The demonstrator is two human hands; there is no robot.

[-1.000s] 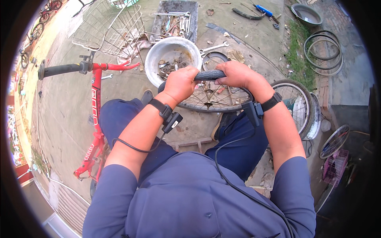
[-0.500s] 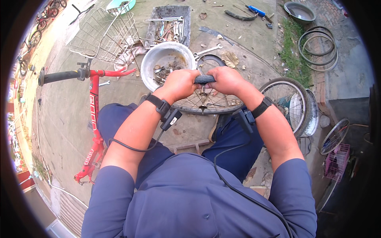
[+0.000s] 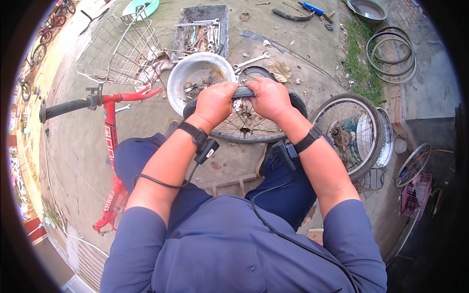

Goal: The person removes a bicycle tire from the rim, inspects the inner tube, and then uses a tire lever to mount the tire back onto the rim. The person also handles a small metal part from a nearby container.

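Beyond the person's knees, at the far edge of the spoked wheel (image 3: 245, 130), both hands are at work on the black tyre (image 3: 243, 92). The left hand (image 3: 218, 100) and the right hand (image 3: 270, 97) sit close side by side, with a short stretch of tread bare between them. On each hand the fingers are curled tightly around the tyre with no visible gap, though their undersides are hidden. As far as can be judged, the work is partway along: the tyre runs around the wheel's near curve and both sides, and the spokes and hub are in place. The gripped section seems to be the part left; whether it is seated on the rim there, or being put on or taken off, cannot be told. To the right of the wheel, a second wheel (image 3: 335, 132) already wears its tyre. To the left of the spoked wheel, the red bicycle frame (image 3: 111, 132) has no wheel showing at its lower end, so that part looks undone. Just past the wheel's far left are a metal basin (image 3: 188, 73) with small parts and, farther off, a tool tray (image 3: 200, 13); a loose wrench (image 3: 251, 61) lies directly beyond the wheel, apart from both hands.
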